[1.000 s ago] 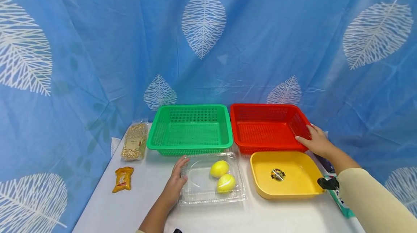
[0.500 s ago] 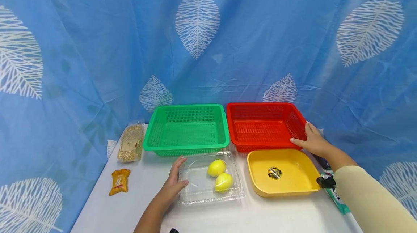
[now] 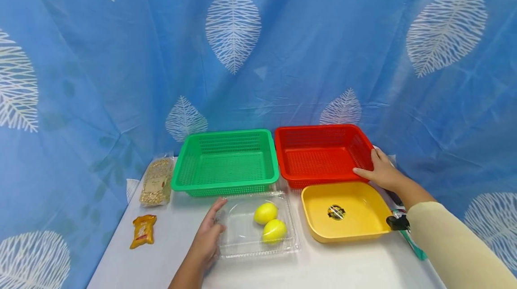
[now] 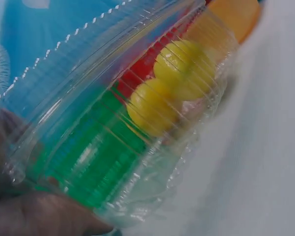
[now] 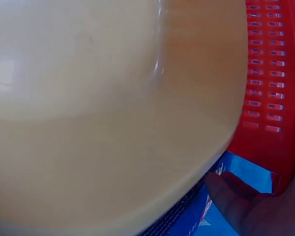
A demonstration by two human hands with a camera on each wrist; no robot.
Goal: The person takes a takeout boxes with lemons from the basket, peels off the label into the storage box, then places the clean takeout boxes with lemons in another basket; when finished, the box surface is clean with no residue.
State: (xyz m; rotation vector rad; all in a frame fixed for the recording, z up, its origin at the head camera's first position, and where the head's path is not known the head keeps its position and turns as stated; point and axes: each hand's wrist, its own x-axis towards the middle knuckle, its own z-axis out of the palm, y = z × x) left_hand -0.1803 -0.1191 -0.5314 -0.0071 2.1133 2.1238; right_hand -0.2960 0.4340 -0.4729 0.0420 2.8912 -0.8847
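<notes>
At the left side of a clear plastic container [image 3: 238, 221], my left hand [image 3: 205, 237] grips its edge. In the left wrist view, thumb [image 4: 49, 214] and fingers [image 4: 5, 142] stand on either side of the container's corner. Two yellow lemons [image 3: 271, 222], touching each other, lie in its right half. My right hand [image 3: 383, 174] holds the red basket [image 3: 319, 179] by its front right corner, with the thumb over the rim. The right wrist view shows part of that hand beneath the basket's corner.
A yellow basin [image 3: 347, 217] with a round black sticker stands before the red basket. A green basket [image 3: 226, 190] is at the back. Farther left lie a bag of grains [image 3: 156, 181] and an orange packet [image 3: 143, 230]. A teal packet [image 3: 414, 244] is partly hidden behind the right sleeve.
The whole head view has shifted slightly left. My left thumb has shifted at the container's edge. The right hand stays on the red basket, and the lemons keep their place.
</notes>
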